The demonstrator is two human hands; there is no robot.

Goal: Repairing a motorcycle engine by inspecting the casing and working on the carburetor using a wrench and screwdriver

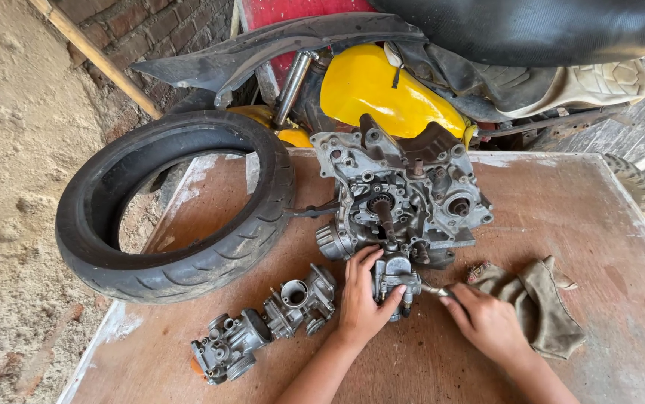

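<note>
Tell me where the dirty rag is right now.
In the head view, the rag lies on the wooden table, right of the right hand, below the engine case.

Dull cast-metal carburetor [395,278], worn wooden table [599,224] (seemingly dusty), matt rubber tyre [180,254].

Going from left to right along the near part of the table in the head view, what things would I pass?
Carburetor at the near left → second carburetor → left hand → carburetor it grips → right hand, holding a small tool → crumpled rag.
</note>
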